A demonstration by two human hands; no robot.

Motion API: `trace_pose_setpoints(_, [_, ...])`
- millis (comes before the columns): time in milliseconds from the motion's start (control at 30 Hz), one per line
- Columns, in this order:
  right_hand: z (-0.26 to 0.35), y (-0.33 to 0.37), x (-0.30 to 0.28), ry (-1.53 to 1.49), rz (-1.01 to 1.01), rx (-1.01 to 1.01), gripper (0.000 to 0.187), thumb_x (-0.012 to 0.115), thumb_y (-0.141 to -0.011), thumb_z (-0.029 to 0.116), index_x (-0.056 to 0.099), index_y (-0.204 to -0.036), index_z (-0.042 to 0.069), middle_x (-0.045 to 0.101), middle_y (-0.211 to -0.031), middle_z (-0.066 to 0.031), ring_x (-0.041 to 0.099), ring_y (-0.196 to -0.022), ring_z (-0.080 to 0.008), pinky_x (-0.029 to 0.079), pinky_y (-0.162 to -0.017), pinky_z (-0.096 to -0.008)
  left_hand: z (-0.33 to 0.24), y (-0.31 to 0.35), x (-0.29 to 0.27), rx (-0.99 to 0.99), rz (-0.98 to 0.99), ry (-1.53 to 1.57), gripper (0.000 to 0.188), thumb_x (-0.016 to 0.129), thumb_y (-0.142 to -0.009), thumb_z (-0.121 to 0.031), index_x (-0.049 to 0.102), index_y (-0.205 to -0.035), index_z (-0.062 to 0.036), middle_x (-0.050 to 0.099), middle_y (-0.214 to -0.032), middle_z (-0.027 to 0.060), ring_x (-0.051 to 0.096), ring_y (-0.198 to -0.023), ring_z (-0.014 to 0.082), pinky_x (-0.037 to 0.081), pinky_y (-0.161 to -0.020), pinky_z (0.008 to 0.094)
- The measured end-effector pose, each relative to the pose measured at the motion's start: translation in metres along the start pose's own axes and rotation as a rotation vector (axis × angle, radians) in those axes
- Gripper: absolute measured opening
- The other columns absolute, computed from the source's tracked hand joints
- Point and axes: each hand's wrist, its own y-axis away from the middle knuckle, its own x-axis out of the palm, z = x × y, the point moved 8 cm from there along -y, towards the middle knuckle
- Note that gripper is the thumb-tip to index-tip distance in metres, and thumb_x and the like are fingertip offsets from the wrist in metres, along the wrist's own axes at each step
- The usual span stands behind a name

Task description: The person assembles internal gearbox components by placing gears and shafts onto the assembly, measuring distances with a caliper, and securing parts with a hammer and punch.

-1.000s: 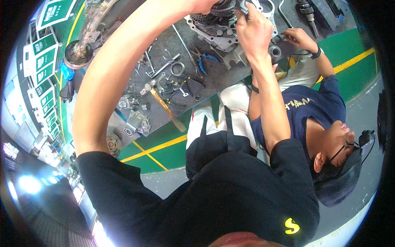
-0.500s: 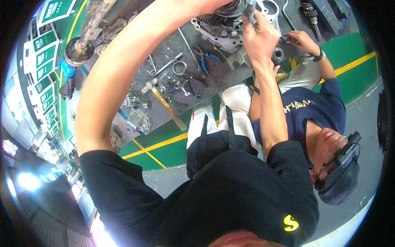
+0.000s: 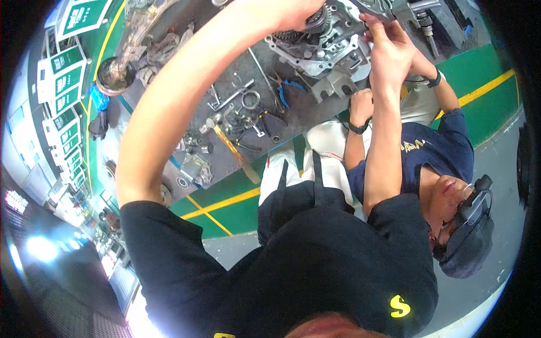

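My left arm arcs over the bench, and my left hand (image 3: 301,14) is at the top edge against a gear stack (image 3: 318,23) in an open metal gearbox housing (image 3: 332,59). The picture's edge and the hand itself hide its fingers. My right hand (image 3: 390,50) is at the housing's right side, its fingers bent and pinched together on a grey metal part (image 3: 365,29); the exact kind of part cannot be made out. A larger grey metal piece (image 3: 389,8) lies just beyond those fingertips.
A co-worker's hand (image 3: 360,104) with a wristband is close below the housing; their other forearm (image 3: 424,66) passes behind my right hand. On the bench lie a hammer (image 3: 235,151), pliers (image 3: 283,93), a ring (image 3: 251,99), a geared shaft (image 3: 428,31) and several loose parts.
My right hand has moved right, and the metal rod it held upright is no longer seen there. My left hand has come further into view. The co-worker's near hand now shows below the housing.
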Motion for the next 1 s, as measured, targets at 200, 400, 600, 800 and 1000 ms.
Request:
trace_pose_setpoints(200, [0.005,0.044,-0.040,0.044,-0.053,0.037,0.011,0.069,-0.094,0.004,0.076,-0.099,-0.003,0.071,-0.083,-0.0024,0.059,-0.066,-0.0078,0.045,-0.060,-0.0230,-0.006,-0.010,0.009,0.008,0.072,-0.107,0.068,0.087,-0.072,-0.028,0.056,-0.129,-0.0084,0.067,-0.119,0.0148,0.071,-0.103,0.0381,0.060,-0.088,0.0477])
trace_pose_setpoints(400, [-0.024,0.111,-0.056,-0.108,-0.037,0.177,0.010,0.069,-0.097,0.003,0.072,-0.104,-0.004,0.074,-0.090,-0.0063,0.068,-0.073,-0.0114,0.057,-0.059,-0.0247,-0.005,-0.016,0.012,0.040,0.073,-0.038,0.053,0.085,-0.077,-0.029,0.064,-0.118,-0.0043,0.070,-0.112,0.0155,0.071,-0.103,0.0366,0.059,-0.089,0.0456])
trace_pose_setpoints(600, [-0.045,0.152,-0.064,-0.095,-0.014,0.330,0.015,0.074,-0.094,0.005,0.071,-0.102,-0.007,0.072,-0.085,-0.0058,0.064,-0.066,-0.0095,0.056,-0.060,-0.0247,-0.003,-0.010,0.005,0.025,0.031,0.009,0.050,0.084,-0.079,-0.024,0.064,-0.117,0.0002,0.067,-0.112,0.0193,0.068,-0.104,0.0409,0.056,-0.090,0.0465])
trace_pose_setpoints(800, [-0.054,0.165,-0.070,-0.068,-0.044,0.385,0.017,0.074,-0.095,0.006,0.072,-0.104,-0.008,0.074,-0.086,-0.0064,0.063,-0.066,-0.0078,0.052,-0.058,-0.0241,-0.003,-0.011,0.005,0.052,0.004,0.049,0.049,0.084,-0.078,-0.021,0.064,-0.116,0.0003,0.067,-0.110,0.0194,0.067,-0.102,0.0408,0.055,-0.088,0.0460])
trace_pose_setpoints(1000, [-0.060,0.163,-0.074,-0.133,-0.061,0.369,0.014,0.074,-0.095,0.004,0.072,-0.104,-0.006,0.073,-0.086,-0.0056,0.062,-0.065,-0.0079,0.052,-0.060,-0.0240,-0.008,-0.004,-0.013,0.108,-0.049,0.080,0.049,0.084,-0.076,-0.018,0.064,-0.116,0.0008,0.066,-0.109,0.0196,0.068,-0.099,0.0420,0.057,-0.085,0.0467])
